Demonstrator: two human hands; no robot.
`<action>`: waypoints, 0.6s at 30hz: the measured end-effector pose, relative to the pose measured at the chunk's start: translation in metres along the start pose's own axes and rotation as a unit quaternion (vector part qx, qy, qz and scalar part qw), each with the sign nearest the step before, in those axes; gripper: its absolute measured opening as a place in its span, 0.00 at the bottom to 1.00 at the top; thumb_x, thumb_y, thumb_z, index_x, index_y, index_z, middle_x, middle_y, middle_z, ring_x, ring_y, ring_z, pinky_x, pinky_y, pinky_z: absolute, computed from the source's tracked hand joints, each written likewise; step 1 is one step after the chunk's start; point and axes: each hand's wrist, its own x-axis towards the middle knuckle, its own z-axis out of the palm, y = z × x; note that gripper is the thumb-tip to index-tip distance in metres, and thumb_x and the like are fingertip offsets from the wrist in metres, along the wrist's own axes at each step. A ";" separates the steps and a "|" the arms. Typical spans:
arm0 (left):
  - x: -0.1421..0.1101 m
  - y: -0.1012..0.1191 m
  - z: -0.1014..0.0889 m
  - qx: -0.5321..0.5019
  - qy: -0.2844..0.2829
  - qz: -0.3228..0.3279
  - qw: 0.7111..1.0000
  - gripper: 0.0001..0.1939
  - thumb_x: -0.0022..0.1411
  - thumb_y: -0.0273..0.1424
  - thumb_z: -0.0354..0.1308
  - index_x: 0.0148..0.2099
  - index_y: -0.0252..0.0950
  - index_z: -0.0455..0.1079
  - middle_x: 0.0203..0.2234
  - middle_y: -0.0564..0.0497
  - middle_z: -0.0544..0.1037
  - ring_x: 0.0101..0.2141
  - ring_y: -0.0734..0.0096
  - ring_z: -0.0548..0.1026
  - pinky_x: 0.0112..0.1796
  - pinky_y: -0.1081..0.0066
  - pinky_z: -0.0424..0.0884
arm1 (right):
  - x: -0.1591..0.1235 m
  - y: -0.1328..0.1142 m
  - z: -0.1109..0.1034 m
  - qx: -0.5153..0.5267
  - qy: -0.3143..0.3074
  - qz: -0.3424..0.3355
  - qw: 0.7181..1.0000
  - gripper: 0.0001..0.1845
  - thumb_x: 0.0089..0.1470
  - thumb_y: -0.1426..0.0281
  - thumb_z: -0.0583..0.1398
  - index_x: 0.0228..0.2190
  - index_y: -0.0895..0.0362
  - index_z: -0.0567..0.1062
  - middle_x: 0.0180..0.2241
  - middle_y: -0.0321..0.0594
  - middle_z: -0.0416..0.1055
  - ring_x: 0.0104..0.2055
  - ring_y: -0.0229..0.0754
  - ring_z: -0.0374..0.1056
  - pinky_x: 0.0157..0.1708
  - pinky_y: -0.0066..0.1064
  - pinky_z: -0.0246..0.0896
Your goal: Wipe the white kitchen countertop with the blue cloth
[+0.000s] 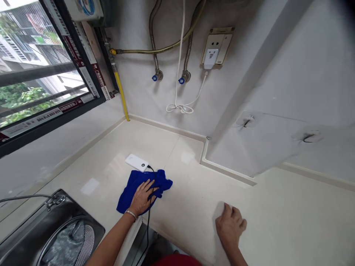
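Note:
My left hand point(142, 197) lies flat, fingers stretched out, on a crumpled blue cloth point(133, 186) spread on the pale countertop point(194, 184). A white power bank point(137, 163) sits just beyond the cloth, with a black cable point(149, 214) running from it over the cloth and down past the counter's front edge. My right hand point(230, 225) rests on the bare counter to the right, fingers curled under, holding nothing that I can see. A thin bracelet circles my left wrist.
A steel sink point(52, 232) with something grey in its bowl is at the lower left. A window point(36, 70) fills the left wall. Hoses, two valves, a yellow pipe point(121, 92), a wall socket point(216, 46) and a white cord hang on the back wall. Two hooks point(247, 121) stick to the right wall.

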 end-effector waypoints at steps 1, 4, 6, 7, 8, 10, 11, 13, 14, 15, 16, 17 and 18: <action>0.003 0.000 0.001 0.002 0.006 0.001 1.000 0.22 0.68 0.36 0.51 0.62 0.50 0.66 0.66 0.50 0.62 0.67 0.58 0.56 0.64 0.48 0.58 | 0.000 0.000 -0.001 0.000 0.001 0.003 1.000 0.22 0.58 0.72 0.50 0.53 0.60 0.68 0.53 0.55 0.62 0.53 0.55 0.62 0.58 0.54 0.49; 0.003 0.001 0.001 0.012 0.008 0.001 1.000 0.22 0.69 0.36 0.49 0.63 0.50 0.65 0.66 0.50 0.62 0.67 0.58 0.56 0.64 0.48 0.59 | 0.000 0.001 -0.004 0.012 0.005 -0.005 1.000 0.22 0.58 0.73 0.50 0.53 0.59 0.67 0.53 0.54 0.63 0.54 0.55 0.62 0.59 0.53 0.48; -0.009 0.002 -0.002 0.021 0.000 0.004 1.000 0.22 0.69 0.36 0.49 0.64 0.50 0.64 0.67 0.50 0.61 0.67 0.58 0.56 0.63 0.48 0.60 | 0.000 0.002 -0.006 0.025 0.010 -0.012 1.000 0.23 0.57 0.72 0.50 0.53 0.58 0.67 0.52 0.53 0.64 0.53 0.55 0.62 0.58 0.53 0.49; -0.019 0.002 -0.004 0.027 -0.004 0.004 1.000 0.23 0.69 0.36 0.49 0.64 0.50 0.64 0.67 0.49 0.60 0.67 0.58 0.56 0.63 0.48 0.60 | 0.000 0.003 -0.008 0.032 0.012 -0.013 0.999 0.23 0.56 0.72 0.50 0.53 0.58 0.67 0.52 0.53 0.64 0.53 0.55 0.63 0.58 0.53 0.50; -0.030 0.001 -0.006 0.033 -0.006 0.002 0.999 0.23 0.69 0.36 0.49 0.65 0.50 0.63 0.68 0.49 0.59 0.67 0.57 0.55 0.63 0.48 0.60 | 0.000 0.003 -0.009 0.037 0.015 -0.012 0.999 0.23 0.56 0.72 0.51 0.53 0.57 0.67 0.52 0.53 0.64 0.52 0.55 0.63 0.57 0.53 0.51; -0.058 -0.002 -0.010 0.047 -0.007 -0.002 0.999 0.25 0.68 0.37 0.49 0.66 0.50 0.60 0.68 0.49 0.58 0.67 0.55 0.54 0.63 0.46 0.61 | 0.001 0.002 -0.010 0.045 0.017 -0.004 0.999 0.24 0.55 0.71 0.51 0.53 0.57 0.68 0.51 0.54 0.64 0.50 0.55 0.65 0.57 0.54 0.52; -0.073 -0.004 -0.012 0.052 -0.007 -0.007 0.999 0.26 0.68 0.38 0.50 0.67 0.50 0.58 0.68 0.49 0.57 0.67 0.55 0.54 0.62 0.46 0.62 | 0.002 0.002 -0.011 0.047 0.016 0.000 0.999 0.24 0.55 0.71 0.51 0.53 0.57 0.67 0.51 0.54 0.64 0.50 0.56 0.65 0.56 0.55 0.52; -0.099 -0.010 -0.016 0.058 -0.004 -0.028 0.998 0.28 0.68 0.38 0.50 0.69 0.51 0.53 0.68 0.50 0.57 0.67 0.55 0.54 0.62 0.46 0.62 | 0.002 0.001 -0.012 0.056 0.009 0.004 0.998 0.25 0.53 0.70 0.51 0.53 0.57 0.67 0.51 0.55 0.64 0.50 0.58 0.65 0.56 0.56 0.52; -0.109 -0.014 -0.016 0.057 0.002 -0.047 0.997 0.30 0.69 0.38 0.49 0.70 0.51 0.50 0.68 0.51 0.57 0.67 0.57 0.54 0.63 0.47 0.62 | 0.002 0.001 -0.012 0.063 0.002 0.007 0.998 0.26 0.52 0.70 0.52 0.53 0.56 0.67 0.51 0.55 0.64 0.51 0.59 0.65 0.56 0.57 0.52; -0.116 -0.018 -0.017 0.056 0.015 -0.075 0.995 0.31 0.69 0.37 0.48 0.71 0.50 0.46 0.68 0.50 0.58 0.67 0.59 0.55 0.63 0.49 0.62 | 0.002 0.002 -0.012 0.071 -0.005 0.010 0.997 0.27 0.51 0.70 0.52 0.53 0.55 0.67 0.51 0.55 0.64 0.51 0.60 0.64 0.55 0.59 0.53; -0.120 -0.022 -0.016 0.056 0.033 -0.109 0.992 0.33 0.69 0.36 0.47 0.72 0.48 0.42 0.68 0.50 0.59 0.67 0.60 0.55 0.63 0.50 0.62 | 0.002 0.002 -0.011 0.081 -0.013 0.014 0.997 0.28 0.49 0.70 0.53 0.53 0.54 0.67 0.51 0.55 0.64 0.51 0.61 0.64 0.54 0.60 0.53; -0.122 -0.026 -0.015 0.056 0.053 -0.145 0.986 0.34 0.69 0.36 0.47 0.73 0.45 0.39 0.67 0.48 0.59 0.67 0.60 0.55 0.64 0.51 0.61 | 0.002 0.004 -0.010 0.090 -0.020 0.020 0.996 0.29 0.47 0.69 0.53 0.53 0.52 0.67 0.50 0.55 0.64 0.51 0.63 0.64 0.53 0.61 0.53; -0.121 -0.031 -0.013 0.059 0.072 -0.179 0.980 0.35 0.69 0.37 0.47 0.73 0.43 0.37 0.67 0.47 0.60 0.67 0.60 0.54 0.64 0.51 0.61 | 0.003 0.005 -0.010 0.100 -0.028 0.026 0.994 0.31 0.46 0.69 0.54 0.54 0.50 0.66 0.50 0.54 0.64 0.51 0.64 0.64 0.52 0.62 0.53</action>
